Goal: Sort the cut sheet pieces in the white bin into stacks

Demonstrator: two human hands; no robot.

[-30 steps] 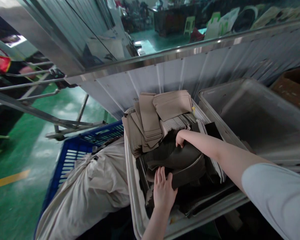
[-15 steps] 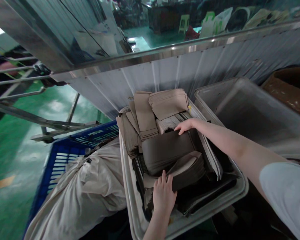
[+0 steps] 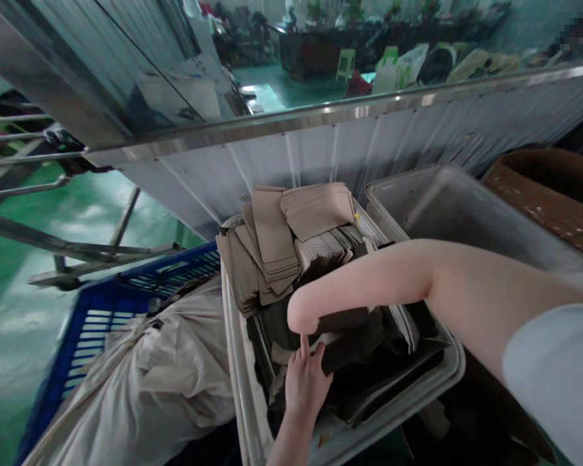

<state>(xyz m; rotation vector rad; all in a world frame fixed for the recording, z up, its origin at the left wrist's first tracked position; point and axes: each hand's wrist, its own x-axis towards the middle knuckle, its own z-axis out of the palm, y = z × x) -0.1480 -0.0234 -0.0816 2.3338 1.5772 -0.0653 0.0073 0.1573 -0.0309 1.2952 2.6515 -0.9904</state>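
Note:
Below me stands a white plastic tub [image 3: 230,362] packed with stacks of cut flat pieces. My left hand [image 3: 305,385] is at the near-left part of the tub, thumb and fingers on the edge of dark flat pieces [image 3: 347,349], one finger pointing up. Just above it, my right hand [image 3: 304,314] reaches across from the right, bent down at the wrist; its fingers are mostly hidden. Rows of dark pieces [image 3: 272,330] stand on edge to its left. Taupe pieces [image 3: 272,230] lie in stacks at the back, beside pieces packed on edge [image 3: 323,251].
To the left, a blue crate [image 3: 90,310] holds pale cloth [image 3: 175,362]. A grey tub [image 3: 447,200] and a brown container [image 3: 539,188] stand to the right. Behind are a ribbed metal wall [image 3: 320,155] and a window. A metal frame [image 3: 78,246] stands at left.
My right hand has moved from the far edge of a large dark piece leftward and nearer, close to my left hand. That large piece is now mostly out of sight. The view has shifted slightly.

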